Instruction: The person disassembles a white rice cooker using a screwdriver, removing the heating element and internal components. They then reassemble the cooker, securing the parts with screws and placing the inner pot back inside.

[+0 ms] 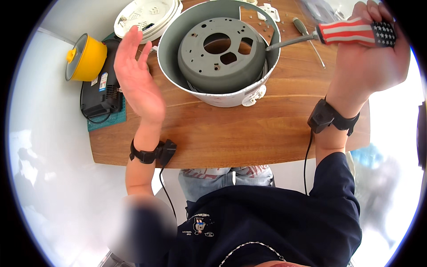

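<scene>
My right hand [373,66] is closed around the red, white and blue patterned handle of a screwdriver [349,34], raised at the upper right. Its grey shaft points left, with the tip at the inner right side of a round appliance housing [222,100]. I cannot tell whether the tip touches anything. The housing, white outside and grey inside, stands on the table. Inside it sits a dark grey metal bowl [195,55] with round and angular cut-outs facing up. Left of the housing, my left hand [140,84] is raised, fingers outstretched, holding nothing.
A wooden table [200,138] bears everything. At the left, a yellow pot [91,58] sits beside a black appliance [100,100] on a green mat [118,118]. White plastic covers [155,22] lie behind. Another screwdriver [300,26], a white part [269,13] and several screws lie behind right.
</scene>
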`<control>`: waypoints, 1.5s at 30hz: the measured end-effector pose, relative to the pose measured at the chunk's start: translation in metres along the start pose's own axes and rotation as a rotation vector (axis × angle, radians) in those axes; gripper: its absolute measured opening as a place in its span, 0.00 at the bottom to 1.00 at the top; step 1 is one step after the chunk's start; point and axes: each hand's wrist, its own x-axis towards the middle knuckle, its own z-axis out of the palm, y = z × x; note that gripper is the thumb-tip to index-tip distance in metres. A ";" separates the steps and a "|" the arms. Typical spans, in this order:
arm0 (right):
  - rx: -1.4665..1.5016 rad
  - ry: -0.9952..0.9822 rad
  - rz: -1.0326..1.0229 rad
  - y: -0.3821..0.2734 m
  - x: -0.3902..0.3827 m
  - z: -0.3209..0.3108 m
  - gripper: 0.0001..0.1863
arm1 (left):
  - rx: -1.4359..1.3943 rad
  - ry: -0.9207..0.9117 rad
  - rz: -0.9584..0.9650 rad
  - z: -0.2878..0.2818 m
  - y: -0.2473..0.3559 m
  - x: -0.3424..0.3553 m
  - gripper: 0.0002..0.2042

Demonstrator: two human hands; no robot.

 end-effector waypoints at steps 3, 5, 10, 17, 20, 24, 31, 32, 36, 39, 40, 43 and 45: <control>0.288 -0.153 0.352 -0.002 0.005 -0.026 0.14 | 0.192 -0.085 0.383 0.005 -0.010 0.006 0.37; 0.385 -0.257 0.553 -0.001 0.013 -0.040 0.13 | 0.261 -0.248 0.519 0.006 -0.009 0.006 0.37; 0.451 -0.297 0.457 0.013 -0.007 -0.011 0.12 | 0.285 -0.187 0.604 0.016 -0.015 0.006 0.29; 0.024 -0.105 0.247 0.028 -0.045 0.069 0.20 | 0.382 -0.253 0.491 0.015 -0.013 -0.005 0.21; -0.101 -0.262 0.134 0.045 -0.048 0.060 0.20 | 0.366 -0.239 0.472 0.015 -0.013 -0.003 0.18; -0.035 -0.268 0.206 0.039 -0.055 0.073 0.25 | 0.357 -0.237 0.459 0.010 -0.018 -0.003 0.17; -0.200 -0.547 0.048 0.044 -0.065 0.078 0.35 | 0.355 -0.193 0.480 0.007 -0.026 -0.005 0.15; -0.160 -0.569 0.057 0.045 -0.066 0.078 0.36 | 0.356 -0.190 0.480 0.007 -0.027 -0.004 0.15; 0.030 -0.626 0.104 0.061 -0.067 0.075 0.40 | 0.378 -0.204 0.453 0.006 -0.033 -0.004 0.15; 0.186 -0.689 0.135 0.080 -0.063 0.071 0.44 | 0.372 -0.154 0.474 0.009 -0.039 0.002 0.08; 0.248 -0.719 0.132 0.085 -0.064 0.072 0.45 | 0.372 -0.151 0.474 0.009 -0.040 0.001 0.08; 0.335 -0.828 0.082 0.094 -0.061 0.076 0.45 | 0.363 -0.144 0.467 0.011 -0.043 0.002 0.08; 0.362 -0.820 0.138 0.094 -0.068 0.076 0.42 | 0.355 -0.147 0.454 0.011 -0.040 0.003 0.08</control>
